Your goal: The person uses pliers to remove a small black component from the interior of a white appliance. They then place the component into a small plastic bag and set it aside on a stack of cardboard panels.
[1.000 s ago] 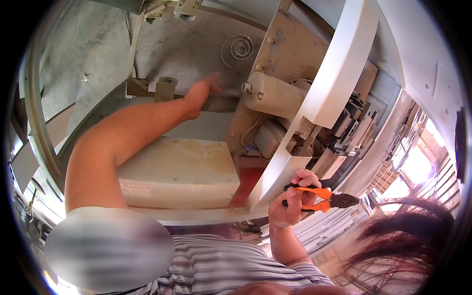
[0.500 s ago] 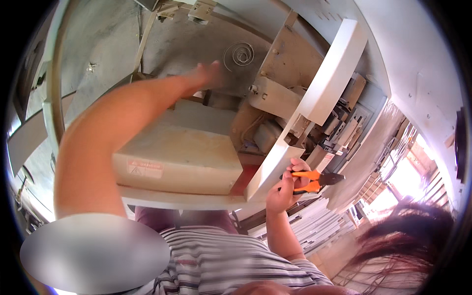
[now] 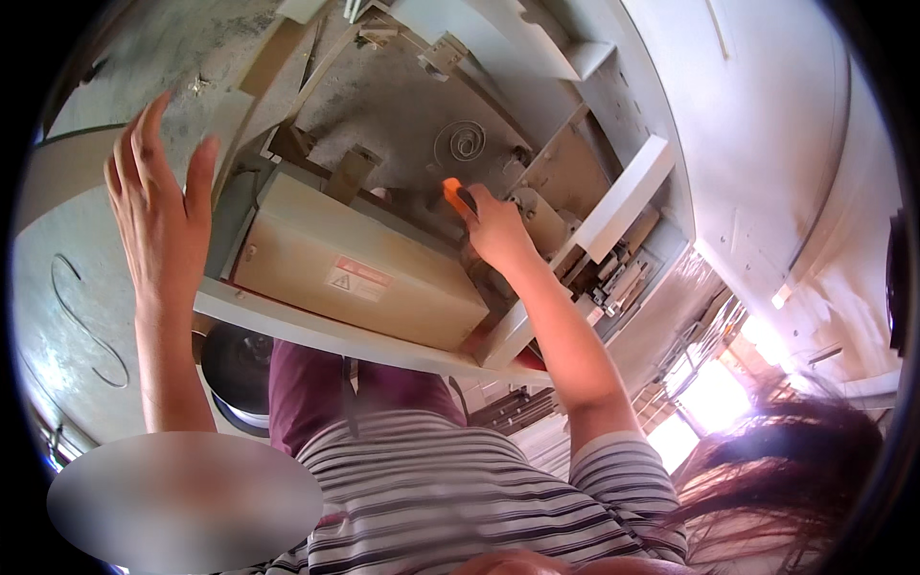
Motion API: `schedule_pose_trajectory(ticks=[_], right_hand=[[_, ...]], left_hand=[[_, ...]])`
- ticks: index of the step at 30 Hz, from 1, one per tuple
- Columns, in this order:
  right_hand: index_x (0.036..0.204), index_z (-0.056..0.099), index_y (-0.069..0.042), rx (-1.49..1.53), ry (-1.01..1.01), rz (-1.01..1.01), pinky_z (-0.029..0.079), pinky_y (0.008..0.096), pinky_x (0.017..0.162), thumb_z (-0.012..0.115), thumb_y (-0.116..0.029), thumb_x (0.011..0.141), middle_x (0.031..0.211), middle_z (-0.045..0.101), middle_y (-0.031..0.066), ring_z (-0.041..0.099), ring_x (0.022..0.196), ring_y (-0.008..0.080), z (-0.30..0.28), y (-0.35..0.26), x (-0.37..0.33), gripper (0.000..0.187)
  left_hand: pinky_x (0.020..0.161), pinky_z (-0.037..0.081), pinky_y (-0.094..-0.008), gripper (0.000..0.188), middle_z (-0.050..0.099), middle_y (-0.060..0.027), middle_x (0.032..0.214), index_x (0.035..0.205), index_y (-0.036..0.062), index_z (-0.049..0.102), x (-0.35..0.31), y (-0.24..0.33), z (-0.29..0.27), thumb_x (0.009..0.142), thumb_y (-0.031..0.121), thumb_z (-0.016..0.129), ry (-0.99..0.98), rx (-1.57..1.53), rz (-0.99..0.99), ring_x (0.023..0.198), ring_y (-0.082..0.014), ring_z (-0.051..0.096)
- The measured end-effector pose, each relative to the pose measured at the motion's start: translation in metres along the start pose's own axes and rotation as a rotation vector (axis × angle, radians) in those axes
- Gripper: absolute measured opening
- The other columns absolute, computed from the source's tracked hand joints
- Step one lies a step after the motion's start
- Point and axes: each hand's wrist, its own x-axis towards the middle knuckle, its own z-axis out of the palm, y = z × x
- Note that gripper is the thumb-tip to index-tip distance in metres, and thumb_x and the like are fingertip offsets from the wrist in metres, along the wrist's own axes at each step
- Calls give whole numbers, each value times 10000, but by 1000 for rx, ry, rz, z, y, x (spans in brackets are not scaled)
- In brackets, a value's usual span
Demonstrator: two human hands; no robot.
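My left hand point(image 3: 158, 206) is raised at the left of the metal frame, fingers stretched and thumb apart, with nothing in it. My right hand point(image 3: 496, 228) reaches into the frame past the boxy cover and is closed on orange-handled pliers point(image 3: 453, 195). An orange handle end points up and left from the fist; the jaws are hidden. Beyond the pliers, a loose spiral of thin wire point(image 3: 466, 141) lies on the dusty floor. The beige metal cover point(image 3: 359, 278), bearing a warning label, sits between my two arms, nearer to me.
A pale frame rail point(image 3: 345, 347) crosses in front of my body. At the right stands a white upright bar point(image 3: 628, 196) beside several machine parts. A bent wire point(image 3: 81, 326) lies at far left, and a dark round container point(image 3: 238, 369) stands below the rail.
My left hand has come out of the frame to the left side. My right hand has carried the pliers from the right outer side into the frame. The view has shifted.
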Motion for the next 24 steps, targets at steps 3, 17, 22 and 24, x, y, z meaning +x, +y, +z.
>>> schedule_pose_trajectory(ticks=[3, 17, 22, 24], right_hand=[[1132, 498, -75, -234, -17, -104, 504, 513, 727, 541, -239, 961, 867, 658, 268, 650, 850, 436, 2, -45, 21, 241], [1045, 495, -82, -598, -160, -183, 512, 524, 704, 467, -341, 1004, 845, 677, 221, 653, 828, 427, 38, -25, 45, 264], [1096, 526, -98, -571, -78, -85, 522, 518, 710, 442, -343, 1014, 821, 684, 208, 660, 809, 426, 21, -83, 45, 272], [1089, 518, -93, -643, -139, -200, 521, 521, 692, 442, -344, 1015, 810, 684, 204, 662, 788, 422, 44, -28, 48, 272]], left_hand=[[924, 488, -417, 488, 621, -119, 1212, 1419, 170, 437, -35, -5, 10, 995, 393, 528, -317, -309, -363, 1104, -282, 614], [768, 500, -389, 270, 636, -101, 1042, 1104, 64, 619, -26, -14, 0, 955, 287, 588, -336, -440, -267, 962, -316, 607], [778, 501, -388, 268, 636, -97, 1030, 1076, 60, 621, -25, -15, -2, 942, 292, 602, -334, -438, -292, 950, -312, 609], [784, 502, -390, 267, 638, -95, 1031, 1069, 60, 622, -24, -16, -2, 938, 292, 607, -319, -439, -291, 950, -309, 610]])
